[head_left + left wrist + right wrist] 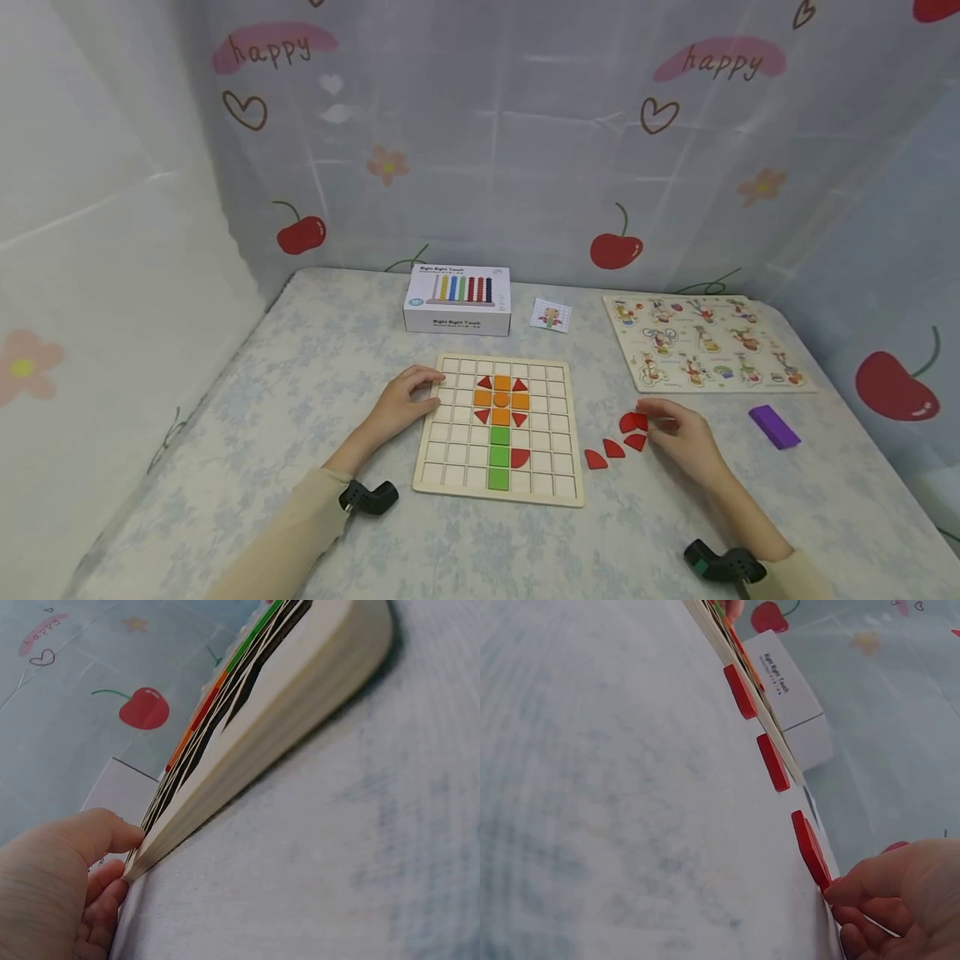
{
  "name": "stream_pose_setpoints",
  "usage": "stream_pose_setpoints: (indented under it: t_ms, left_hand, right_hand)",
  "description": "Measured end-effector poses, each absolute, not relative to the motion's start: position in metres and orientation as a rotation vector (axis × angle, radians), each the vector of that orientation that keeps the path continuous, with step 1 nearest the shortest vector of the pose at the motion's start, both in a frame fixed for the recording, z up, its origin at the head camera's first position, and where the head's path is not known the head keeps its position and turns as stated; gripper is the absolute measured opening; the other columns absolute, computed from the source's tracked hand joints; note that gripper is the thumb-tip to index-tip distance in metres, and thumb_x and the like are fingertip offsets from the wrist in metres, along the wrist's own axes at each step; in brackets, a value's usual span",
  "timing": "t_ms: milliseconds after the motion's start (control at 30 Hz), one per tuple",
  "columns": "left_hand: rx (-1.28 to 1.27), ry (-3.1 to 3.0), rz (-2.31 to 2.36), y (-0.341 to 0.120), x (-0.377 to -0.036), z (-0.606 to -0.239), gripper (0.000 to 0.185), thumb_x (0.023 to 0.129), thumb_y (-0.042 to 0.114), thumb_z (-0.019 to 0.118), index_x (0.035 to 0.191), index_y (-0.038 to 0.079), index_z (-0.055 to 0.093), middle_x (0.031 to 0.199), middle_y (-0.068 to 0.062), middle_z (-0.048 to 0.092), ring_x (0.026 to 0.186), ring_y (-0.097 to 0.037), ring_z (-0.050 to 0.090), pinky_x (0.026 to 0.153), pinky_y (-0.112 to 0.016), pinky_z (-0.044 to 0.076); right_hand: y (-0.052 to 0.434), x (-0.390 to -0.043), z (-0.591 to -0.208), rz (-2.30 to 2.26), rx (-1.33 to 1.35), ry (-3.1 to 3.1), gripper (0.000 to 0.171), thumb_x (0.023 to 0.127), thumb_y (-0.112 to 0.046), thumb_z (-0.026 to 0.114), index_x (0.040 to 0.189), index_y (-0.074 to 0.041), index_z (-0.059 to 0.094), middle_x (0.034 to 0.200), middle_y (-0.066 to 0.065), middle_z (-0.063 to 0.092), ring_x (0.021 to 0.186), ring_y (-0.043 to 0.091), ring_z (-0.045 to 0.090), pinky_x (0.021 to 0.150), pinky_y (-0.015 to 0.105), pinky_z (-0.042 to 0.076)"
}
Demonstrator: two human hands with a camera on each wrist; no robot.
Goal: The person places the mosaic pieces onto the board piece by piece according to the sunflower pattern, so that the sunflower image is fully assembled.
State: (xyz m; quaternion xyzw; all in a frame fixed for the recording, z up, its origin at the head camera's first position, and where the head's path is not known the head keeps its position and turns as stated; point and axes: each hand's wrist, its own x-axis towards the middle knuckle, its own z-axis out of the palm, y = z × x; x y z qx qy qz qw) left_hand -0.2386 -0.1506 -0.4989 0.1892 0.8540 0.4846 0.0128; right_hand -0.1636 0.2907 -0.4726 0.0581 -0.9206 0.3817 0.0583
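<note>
A square wooden grid board (457, 479) lies on the table, bearing orange squares (502, 417), an orange disc, red triangles (483, 383), a column of green squares (498, 456) and one red quarter-circle (519, 457). My left hand (397, 404) grips the board's left edge, thumb on the rim and fingers against the side. To the right of the board lie several loose red quarter-circle pieces (596, 459). At the far end of these, my right hand (686, 437) pinches a red quarter-circle piece (811, 847) between thumb and finger; its grasped end is partly hidden.
Behind the board stands a white box (457, 321) with a bead-rack picture. Beside it lies a small pattern card (551, 316). A wooden picture puzzle board (705, 346) is at the back right, with a purple block (775, 427) in front of it.
</note>
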Motion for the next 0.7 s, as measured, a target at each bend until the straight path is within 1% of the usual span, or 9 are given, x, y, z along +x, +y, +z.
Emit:
stream_pose_setpoints:
  t_ms: [100,167,333,433,567,633,700]
  left_hand:
    - [0.588,2.657,1.513,-0.1505,-0.2378,-0.4975,0.033,0.089,0.013,0.066,0.122,0.012,0.063,0.128,-0.004,0.057,0.122,-0.023,0.053,0.106,-0.043,0.043]
    - [0.587,2.652,1.521,-0.1506,-0.2373,-0.4963,0.033,0.089,0.013,0.066,0.122,0.012,0.063,0.128,-0.004,0.057,0.122,-0.024,0.053,0.106,-0.044,0.043]
    - [0.600,2.648,1.531,-0.1508,-0.2372,-0.4949,0.034,0.088,0.013,0.066,0.122,0.012,0.063,0.128,-0.004,0.057,0.122,-0.024,0.053,0.105,-0.045,0.043]
    - [0.608,2.650,1.527,-0.1509,-0.2380,-0.4956,0.034,0.089,0.013,0.067,0.122,0.013,0.063,0.127,-0.004,0.057,0.121,-0.023,0.053,0.105,-0.045,0.043]
    - [0.602,2.647,1.525,-0.1506,-0.2386,-0.4967,0.034,0.088,0.013,0.067,0.122,0.012,0.063,0.127,-0.004,0.057,0.121,-0.023,0.054,0.105,-0.044,0.044]
    - [0.597,2.646,1.526,-0.1505,-0.2386,-0.4969,0.034,0.088,0.013,0.067,0.122,0.012,0.063,0.128,-0.004,0.057,0.122,-0.023,0.053,0.105,-0.044,0.044]
    - [0.593,2.646,1.526,-0.1505,-0.2384,-0.4968,0.034,0.088,0.013,0.067,0.122,0.012,0.063,0.128,-0.004,0.057,0.122,-0.024,0.053,0.105,-0.044,0.043]
  right_hand:
    - [0.2910,-0.1650,-0.4737,1.151,0.164,-2.789,0.036,0.085,0.004,0.063,0.121,0.000,0.061,0.112,0.018,0.068,0.093,-0.006,0.055,0.077,0.009,0.048]
    - [0.2909,-0.1658,-0.4750,1.147,0.146,-2.797,0.036,0.084,0.002,0.065,0.120,0.000,0.061,0.109,0.017,0.068,0.089,-0.006,0.054,0.075,0.009,0.048]
    - [0.2890,-0.1665,-0.4776,1.151,0.148,-2.799,0.038,0.082,-0.002,0.071,0.119,-0.001,0.062,0.096,0.014,0.067,0.078,-0.004,0.052,0.069,0.011,0.048]
    - [0.2870,-0.1659,-0.4781,1.127,0.186,-2.794,0.043,0.080,-0.002,0.072,0.122,-0.002,0.060,0.098,0.013,0.066,0.078,0.001,0.051,0.067,0.013,0.046]
    - [0.2849,-0.1654,-0.4791,1.087,0.265,-2.801,0.046,0.081,-0.002,0.071,0.125,-0.004,0.059,0.108,0.012,0.068,0.086,0.004,0.053,0.072,0.015,0.046]
    - [0.2846,-0.1655,-0.4796,1.081,0.292,-2.804,0.044,0.081,-0.001,0.070,0.124,-0.004,0.060,0.107,0.011,0.070,0.088,0.003,0.054,0.074,0.016,0.047]
    - [0.2854,-0.1654,-0.4799,1.076,0.287,-2.805,0.043,0.081,-0.001,0.071,0.122,-0.003,0.061,0.103,0.011,0.070,0.085,0.001,0.055,0.073,0.015,0.047]
